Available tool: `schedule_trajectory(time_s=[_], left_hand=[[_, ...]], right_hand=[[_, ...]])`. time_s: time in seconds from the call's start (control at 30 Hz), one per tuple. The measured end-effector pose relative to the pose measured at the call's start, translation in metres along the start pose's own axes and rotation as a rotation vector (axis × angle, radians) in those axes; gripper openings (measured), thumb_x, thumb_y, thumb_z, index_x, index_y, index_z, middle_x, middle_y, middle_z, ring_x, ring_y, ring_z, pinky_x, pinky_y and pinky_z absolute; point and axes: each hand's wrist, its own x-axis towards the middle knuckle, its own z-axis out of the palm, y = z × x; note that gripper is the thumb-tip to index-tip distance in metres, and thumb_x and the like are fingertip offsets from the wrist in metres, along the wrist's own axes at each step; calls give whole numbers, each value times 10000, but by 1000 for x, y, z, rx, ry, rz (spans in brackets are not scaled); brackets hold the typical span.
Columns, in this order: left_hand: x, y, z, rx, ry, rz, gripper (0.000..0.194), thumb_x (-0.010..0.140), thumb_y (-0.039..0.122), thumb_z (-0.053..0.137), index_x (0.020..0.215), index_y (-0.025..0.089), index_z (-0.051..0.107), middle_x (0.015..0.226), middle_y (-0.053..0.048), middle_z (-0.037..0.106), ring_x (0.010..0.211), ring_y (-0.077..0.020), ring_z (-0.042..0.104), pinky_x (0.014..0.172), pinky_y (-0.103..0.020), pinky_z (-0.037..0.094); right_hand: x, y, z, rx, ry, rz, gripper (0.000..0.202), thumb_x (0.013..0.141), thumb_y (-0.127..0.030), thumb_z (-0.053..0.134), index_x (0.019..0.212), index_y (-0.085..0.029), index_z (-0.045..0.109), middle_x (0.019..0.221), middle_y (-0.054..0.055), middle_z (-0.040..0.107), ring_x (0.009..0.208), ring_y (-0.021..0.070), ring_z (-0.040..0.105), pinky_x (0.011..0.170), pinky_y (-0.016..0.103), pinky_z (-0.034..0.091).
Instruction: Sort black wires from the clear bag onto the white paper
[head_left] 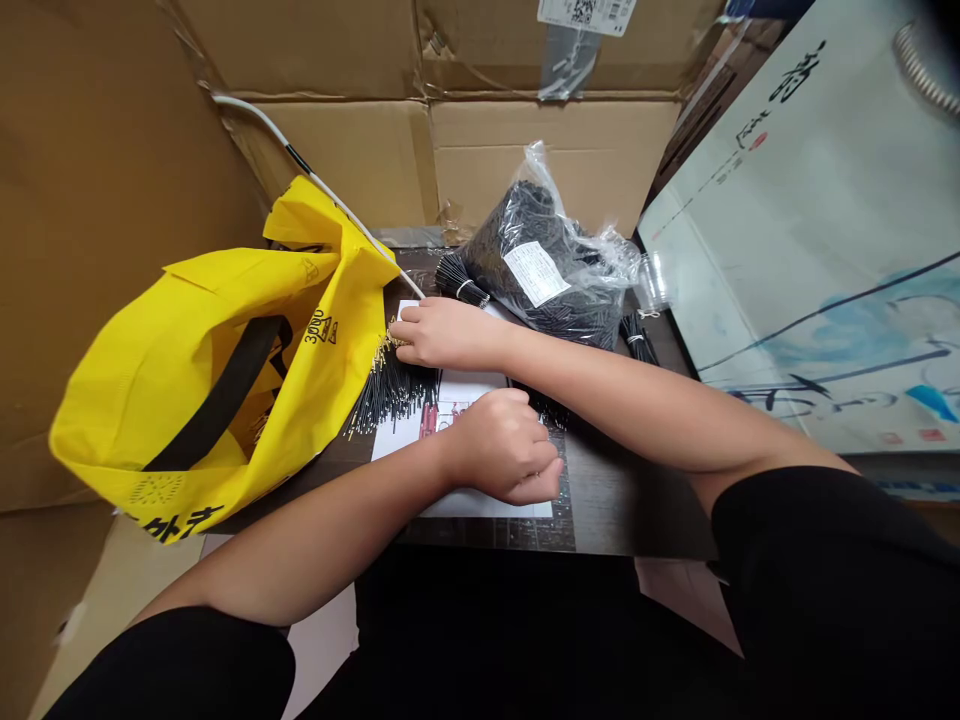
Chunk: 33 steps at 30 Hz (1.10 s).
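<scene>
My forearms cross over the table. My left hand (pixel 517 445) is closed in a loose fist, back upward, above the white printed sheet (pixel 487 503); whatever it holds is hidden. Beyond it, my right hand (pixel 442 333) reaches left with bent fingers, its fingertips at a pile of short black wires (pixel 394 390) with shiny metal ends. The fingers pinch at the near ends of these wires, though how many is hidden. More dark wires (pixel 551 410) show partly between my left hand and right forearm.
A yellow bag (pixel 217 290) with a black handle gapes at left. Behind stands a clear plastic bag of black wires (pixel 517 225), with tied bundles (pixel 461 280) beside it. A white cable (pixel 337 200) crosses above. Cardboard (pixel 555 150) closes the back; a pale printed bag (pixel 817 260) stands right.
</scene>
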Motion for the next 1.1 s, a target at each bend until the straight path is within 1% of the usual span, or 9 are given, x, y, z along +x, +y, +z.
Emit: schedule_trajectory(time_s=[0.2,0.33,0.4,0.53,0.6,0.67,0.73,0.87,1.1], left_hand=[[-2,-1,2,-10,3,-25,372,811,252,550,457,206,447,414,32,455,423,-128,366,505,-334,269],[-3,-3,0,14,31,-75,375,833,241,535,473,203,437,420,32,448,436,-127,346,521,-327,271],[-3,-5,-3,62,70,-124,374,850,229,532,491,203,432,433,28,443,460,-134,341,530,-336,260],[-3,-12,-10,44,231,-407,305,945,221,445,656,209,540,590,-9,558,600,-166,454,654,-365,362],[-1,-17,-11,51,385,-602,276,994,241,390,813,208,595,758,-43,628,777,-193,546,803,-388,413],[-1,-24,-9,131,478,-748,198,1005,292,440,912,211,595,911,-67,644,929,-217,564,900,-407,413],[-1,-29,-5,87,422,-793,175,1011,327,467,994,211,596,1024,-79,642,1008,-219,568,914,-393,430],[-4,-35,2,-37,201,-790,311,1053,359,401,870,209,604,840,-43,648,867,-195,581,835,-371,420],[-6,-37,5,-264,220,-867,258,1025,329,485,908,195,672,776,-16,672,731,-145,605,702,-305,454]], right_hand=[[-2,-3,-11,36,33,49,191,1029,-155,470,1022,-169,660,971,72,665,943,212,540,682,334,313],[-19,5,-36,177,25,240,238,1026,-157,454,948,-146,679,812,60,658,856,188,523,715,344,317],[-36,12,-51,302,20,362,247,999,-159,482,902,-143,708,826,60,677,826,170,536,762,346,345],[-81,26,-76,561,4,569,211,923,-196,566,990,-200,765,858,26,709,783,149,591,776,323,394],[-101,31,-82,610,-34,623,232,881,-229,628,1068,-240,765,803,4,696,736,145,593,735,314,405],[-113,34,-84,627,-64,637,289,849,-267,676,1128,-266,752,755,-10,676,701,143,588,701,307,407],[-117,34,-85,637,-64,625,328,841,-294,690,1165,-270,738,737,-16,664,693,141,590,690,302,409],[-109,29,-86,679,-58,584,352,858,-278,671,1206,-250,717,775,-9,677,749,148,621,725,295,425],[-103,27,-81,677,-58,584,341,871,-242,648,1204,-230,723,756,-7,687,770,155,636,743,292,425]])
